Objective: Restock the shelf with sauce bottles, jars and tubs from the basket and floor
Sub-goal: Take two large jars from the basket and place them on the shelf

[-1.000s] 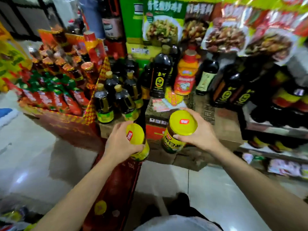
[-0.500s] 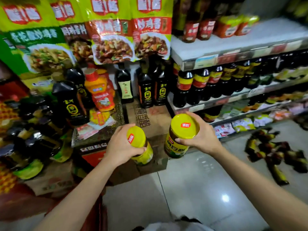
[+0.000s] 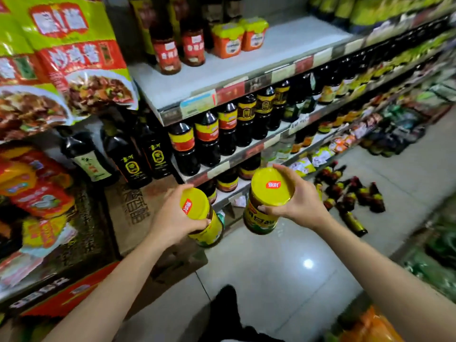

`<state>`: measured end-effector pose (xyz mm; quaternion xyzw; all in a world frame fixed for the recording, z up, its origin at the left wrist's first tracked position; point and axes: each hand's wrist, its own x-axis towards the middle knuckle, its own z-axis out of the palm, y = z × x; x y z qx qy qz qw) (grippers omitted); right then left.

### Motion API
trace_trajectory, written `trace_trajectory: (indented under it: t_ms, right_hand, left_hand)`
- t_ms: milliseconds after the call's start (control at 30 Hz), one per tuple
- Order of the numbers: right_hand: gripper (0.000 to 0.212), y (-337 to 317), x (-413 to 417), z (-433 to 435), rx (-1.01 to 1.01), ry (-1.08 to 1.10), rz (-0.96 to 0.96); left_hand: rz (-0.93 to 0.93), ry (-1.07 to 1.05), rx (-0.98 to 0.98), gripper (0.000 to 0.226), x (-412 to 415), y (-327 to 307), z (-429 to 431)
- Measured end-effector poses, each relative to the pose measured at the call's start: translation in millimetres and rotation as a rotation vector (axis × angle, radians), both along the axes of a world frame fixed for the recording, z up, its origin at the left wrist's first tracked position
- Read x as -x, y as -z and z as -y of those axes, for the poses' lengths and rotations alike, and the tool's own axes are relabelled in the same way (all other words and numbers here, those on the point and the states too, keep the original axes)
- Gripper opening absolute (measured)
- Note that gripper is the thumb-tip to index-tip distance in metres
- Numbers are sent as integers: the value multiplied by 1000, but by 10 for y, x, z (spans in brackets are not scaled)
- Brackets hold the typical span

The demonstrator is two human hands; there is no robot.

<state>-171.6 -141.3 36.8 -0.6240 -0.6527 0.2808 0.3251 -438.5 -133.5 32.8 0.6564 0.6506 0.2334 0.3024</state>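
Note:
My left hand (image 3: 172, 218) grips a yellow-lidded sauce jar (image 3: 197, 206) by its top. My right hand (image 3: 299, 201) grips a second, matching yellow-lidded jar (image 3: 271, 187) the same way. Both jars hang in the air in front of the low shelves. The white upper shelf (image 3: 291, 45) carries two red-labelled bottles (image 3: 179, 49) and two orange tubs (image 3: 238, 35) at its left end; the rest of its surface is bare. Several dark sauce bottles (image 3: 345, 193) lie on the tiled floor at the right.
Rows of dark soy sauce bottles (image 3: 222, 134) fill the middle shelf. Cardboard boxes (image 3: 133, 201) with tall dark bottles (image 3: 130, 154) stand at the left, under hanging green and red sauce packets (image 3: 81, 53). An orange bag (image 3: 370, 324) is at the bottom right.
My view has swung to the right, from the box display to the shelves. Both hands still hold their jars and have moved with me toward the shelving.

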Motion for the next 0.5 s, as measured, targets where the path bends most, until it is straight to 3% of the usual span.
trace_trajectory:
  t_ms: [367,500]
  right_hand:
    - [90,0,-765,-745,90,106,5]
    - [99,-66,-1047,-1027,74,109,46]
  left_hand:
    - [-5,196,-14,85,-823,213,-1130]
    - [-2,246,-21,85,-1056,132,-1471]
